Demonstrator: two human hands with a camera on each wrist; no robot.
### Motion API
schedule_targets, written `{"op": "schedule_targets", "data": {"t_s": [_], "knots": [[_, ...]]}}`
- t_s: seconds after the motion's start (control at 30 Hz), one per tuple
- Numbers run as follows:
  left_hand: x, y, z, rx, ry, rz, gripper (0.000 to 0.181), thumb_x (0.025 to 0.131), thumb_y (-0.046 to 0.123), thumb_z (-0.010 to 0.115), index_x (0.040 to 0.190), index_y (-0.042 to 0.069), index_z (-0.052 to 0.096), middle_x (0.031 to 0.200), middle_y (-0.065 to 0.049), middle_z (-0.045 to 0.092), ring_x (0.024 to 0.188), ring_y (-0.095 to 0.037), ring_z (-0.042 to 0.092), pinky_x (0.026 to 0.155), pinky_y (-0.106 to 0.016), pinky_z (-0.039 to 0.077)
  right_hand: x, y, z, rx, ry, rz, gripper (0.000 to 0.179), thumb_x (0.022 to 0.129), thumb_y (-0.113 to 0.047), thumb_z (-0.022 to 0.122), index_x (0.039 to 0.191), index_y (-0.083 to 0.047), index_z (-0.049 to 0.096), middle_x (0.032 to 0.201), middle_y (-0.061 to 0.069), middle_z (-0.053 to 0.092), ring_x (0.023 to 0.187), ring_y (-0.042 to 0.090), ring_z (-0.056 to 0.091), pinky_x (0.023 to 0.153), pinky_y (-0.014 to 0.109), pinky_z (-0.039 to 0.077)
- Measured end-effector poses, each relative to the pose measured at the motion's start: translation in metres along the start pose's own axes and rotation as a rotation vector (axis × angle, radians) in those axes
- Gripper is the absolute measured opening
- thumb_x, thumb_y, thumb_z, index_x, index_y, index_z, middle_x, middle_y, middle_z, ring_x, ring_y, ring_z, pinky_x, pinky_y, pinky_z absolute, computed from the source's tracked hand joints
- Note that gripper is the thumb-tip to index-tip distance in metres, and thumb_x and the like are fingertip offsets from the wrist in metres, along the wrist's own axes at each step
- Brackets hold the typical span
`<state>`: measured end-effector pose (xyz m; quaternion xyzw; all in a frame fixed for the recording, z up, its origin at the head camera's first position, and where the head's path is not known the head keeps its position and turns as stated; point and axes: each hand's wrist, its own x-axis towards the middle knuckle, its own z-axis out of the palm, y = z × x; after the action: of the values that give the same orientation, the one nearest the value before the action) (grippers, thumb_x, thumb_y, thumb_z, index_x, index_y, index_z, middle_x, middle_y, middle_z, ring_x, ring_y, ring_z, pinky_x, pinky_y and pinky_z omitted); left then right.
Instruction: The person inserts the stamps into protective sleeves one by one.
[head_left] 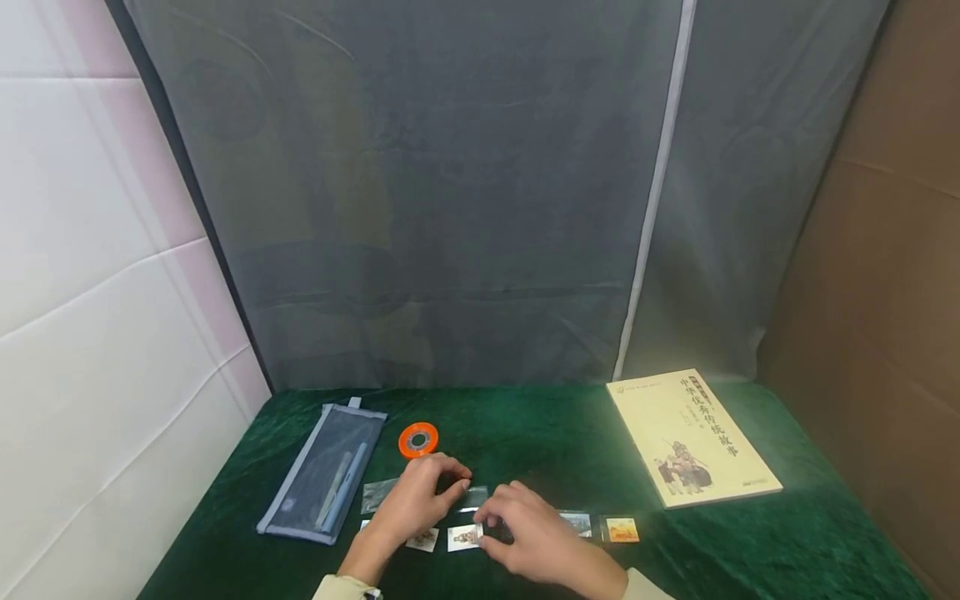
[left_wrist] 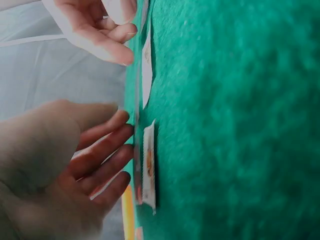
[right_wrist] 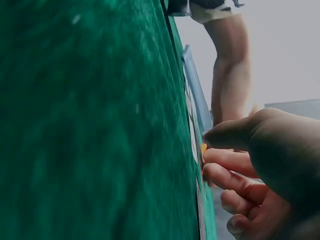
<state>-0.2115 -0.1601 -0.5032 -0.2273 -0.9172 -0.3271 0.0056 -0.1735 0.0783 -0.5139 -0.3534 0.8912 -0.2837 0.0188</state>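
Note:
My left hand [head_left: 422, 493] hovers over the clear plastic sleeves with its fingers apart and loosely bent, holding nothing. Its fingertips are right by a clear sleeve [head_left: 472, 499], and another sleeve [head_left: 377, 495] shows beyond the wrist. My right hand [head_left: 531, 533] has thumb and forefinger spread at the right edge of a white stamp-like picture card [head_left: 463, 538]. In the left wrist view that card [left_wrist: 146, 70] stands slightly tilted off the cloth near the right fingertips. A second picture card [head_left: 423, 540] lies partly hidden behind the left wrist.
To the right lie a sleeved bluish card [head_left: 576, 523] and a sleeved orange card [head_left: 622, 530]. An orange tape roll [head_left: 417, 440] sits beyond the left hand. A mesh pencil pouch [head_left: 322, 475] is at left, a yellow book [head_left: 693, 437] at back right, on green cloth [head_left: 525, 425].

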Motion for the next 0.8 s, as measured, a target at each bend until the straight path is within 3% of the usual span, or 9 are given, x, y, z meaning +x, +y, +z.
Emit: {"op": "schedule_targets", "data": {"t_s": [0.17, 0.37, 0.63, 0.8], "knots": [[-0.004, 0.0, -0.006, 0.003, -0.078, 0.015, 0.025, 0.094, 0.029, 0.087, 0.113, 0.014, 0.082, 0.113, 0.003, 0.077, 0.108, -0.02, 0.074, 0.094, -0.046, 0.063, 0.008, -0.009, 0.008, -0.042, -0.033, 0.015, 0.022, 0.097, -0.039, 0.082, 0.115, -0.027, 0.078, 0.095, -0.02, 0.061, 0.09, -0.004, 0.048, 0.078, 0.016, 0.045], [-0.005, 0.003, -0.007, 0.026, -0.079, 0.014, 0.027, 0.085, 0.024, 0.094, 0.108, 0.016, 0.082, 0.11, 0.004, 0.076, 0.105, -0.018, 0.072, 0.094, -0.043, 0.062, 0.011, -0.014, 0.012, -0.087, -0.001, 0.047, 0.024, 0.091, -0.038, 0.089, 0.108, -0.029, 0.076, 0.094, -0.019, 0.059, 0.092, -0.003, 0.049, 0.079, 0.016, 0.045], [-0.004, 0.0, -0.007, -0.034, -0.094, 0.003, 0.024, 0.086, 0.022, 0.094, 0.104, 0.018, 0.078, 0.107, 0.004, 0.074, 0.096, -0.011, 0.069, 0.084, -0.032, 0.061, 0.011, -0.014, 0.01, -0.015, 0.028, 0.068, 0.024, 0.088, -0.035, 0.091, 0.102, -0.033, 0.071, 0.097, -0.018, 0.056, 0.094, -0.003, 0.048, 0.08, 0.018, 0.047], [-0.004, 0.0, -0.008, -0.061, -0.097, 0.01, 0.022, 0.089, 0.02, 0.091, 0.106, 0.017, 0.077, 0.108, 0.003, 0.075, 0.095, -0.013, 0.072, 0.082, -0.032, 0.062, 0.011, -0.013, 0.011, 0.051, 0.04, 0.084, 0.019, 0.093, -0.031, 0.087, 0.098, -0.034, 0.069, 0.098, -0.021, 0.059, 0.096, -0.003, 0.052, 0.082, 0.021, 0.049]]}}
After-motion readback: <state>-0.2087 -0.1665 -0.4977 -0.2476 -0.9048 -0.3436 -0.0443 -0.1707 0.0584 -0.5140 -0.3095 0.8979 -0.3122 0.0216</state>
